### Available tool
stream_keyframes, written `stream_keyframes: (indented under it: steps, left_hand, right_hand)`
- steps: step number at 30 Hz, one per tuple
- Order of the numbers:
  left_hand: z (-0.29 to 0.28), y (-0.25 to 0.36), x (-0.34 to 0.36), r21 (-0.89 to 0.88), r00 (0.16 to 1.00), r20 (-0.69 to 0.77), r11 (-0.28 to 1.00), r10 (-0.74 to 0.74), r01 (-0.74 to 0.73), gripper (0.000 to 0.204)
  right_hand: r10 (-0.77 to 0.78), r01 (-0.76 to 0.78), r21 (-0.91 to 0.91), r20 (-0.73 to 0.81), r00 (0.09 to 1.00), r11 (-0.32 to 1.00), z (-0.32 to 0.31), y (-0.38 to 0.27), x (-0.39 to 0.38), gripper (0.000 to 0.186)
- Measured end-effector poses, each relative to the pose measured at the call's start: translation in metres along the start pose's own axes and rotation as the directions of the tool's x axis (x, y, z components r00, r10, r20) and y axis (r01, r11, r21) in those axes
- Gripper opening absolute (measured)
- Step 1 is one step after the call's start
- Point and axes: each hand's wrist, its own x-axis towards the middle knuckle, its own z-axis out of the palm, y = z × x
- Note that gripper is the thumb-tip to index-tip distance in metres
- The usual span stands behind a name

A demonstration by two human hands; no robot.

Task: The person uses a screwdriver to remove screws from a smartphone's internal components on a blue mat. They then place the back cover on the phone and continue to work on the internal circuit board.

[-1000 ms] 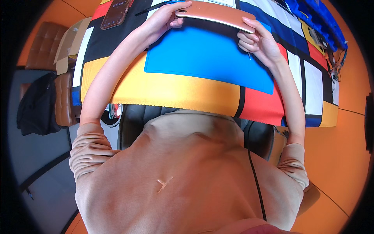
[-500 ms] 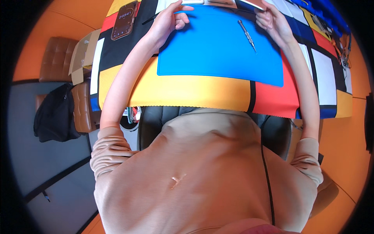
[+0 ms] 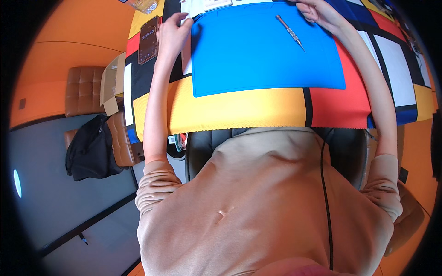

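Note:
My left hand (image 3: 171, 37) is just right of a dark phone (image 3: 148, 43), at the far left corner of a blue mat (image 3: 262, 60). Its thumb and forefinger are bent close together; anything between them is too small to make out. My right hand (image 3: 320, 16) is at the far right of the mat with its fingers curled in. Its fingertips meet the upper edge of the picture, so what they grip is cut off. A silver precision screwdriver (image 3: 291, 33) lies on the mat between both hands, slanting, its thin tip toward me.
A patterned cloth (image 3: 239, 110) covers the table. White flat devices (image 3: 217, 4) lie at the mat's far edge, partly cut off. A clear glass (image 3: 145, 5) stands beyond the phone. Left of the table are an open cardboard box (image 3: 112, 85) and a black bag (image 3: 92, 147) on brown chairs.
My left hand has moved left and nearer the phone, over where a thin black stick lay. My right hand has shifted up, taking the white-edged flat thing out of view. The whole view has turned slightly.

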Motion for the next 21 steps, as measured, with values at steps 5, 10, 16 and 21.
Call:
stream_keyframes:
  steps: [5,10,16,21]
  left_hand:
    - [0.009,-0.001,-0.004,0.094,0.997,0.053,0.993,0.062,-0.066,0.036]
    - [0.008,0.001,-0.005,0.004,0.998,0.032,0.999,0.047,-0.047,0.027]
    - [0.010,-0.003,-0.005,0.150,0.964,-0.127,0.965,0.236,-0.216,0.022]
    - [0.010,-0.008,-0.002,0.184,0.957,-0.170,0.961,0.237,-0.205,0.023]
  right_hand:
    - [0.071,-0.074,-0.102,-0.037,0.997,0.992,-0.014,-0.001,0.003,0.025]
    - [0.037,-0.039,-0.056,-0.037,0.999,0.998,-0.017,0.005,0.006,0.023]
    - [0.023,-0.028,-0.058,-0.080,0.997,0.998,-0.015,0.006,0.006,0.023]
    - [0.016,-0.021,-0.070,-0.070,0.997,0.997,-0.016,0.006,0.006,0.024]
